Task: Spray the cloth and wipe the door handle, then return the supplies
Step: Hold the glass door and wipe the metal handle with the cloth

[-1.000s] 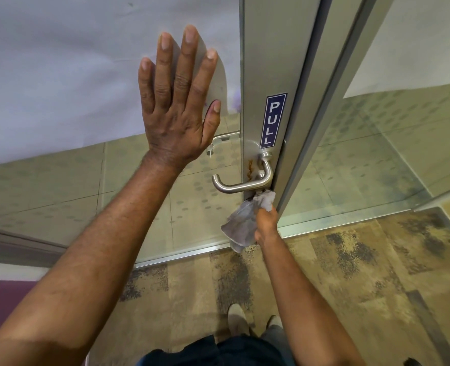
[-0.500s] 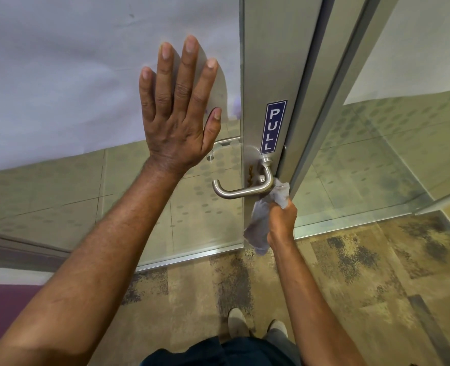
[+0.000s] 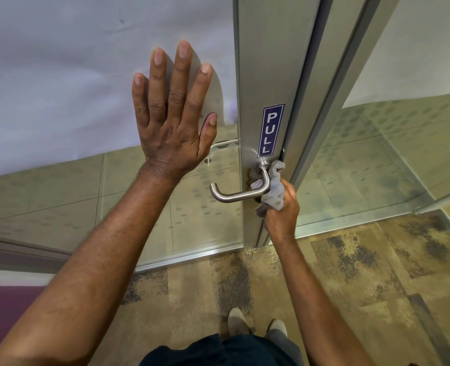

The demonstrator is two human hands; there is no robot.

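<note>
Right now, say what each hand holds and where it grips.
Right hand holds the cloth, bunched at its lower end, against the handle. Left hand holds nothing; it's flat on the door.

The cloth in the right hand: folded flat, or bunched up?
Bunched up. The grey cloth is crumpled in the right hand, with loose ends poking out around the door handle.

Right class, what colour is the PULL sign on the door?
Dark blue with white letters, clearest in the head view, just above the handle.
</note>
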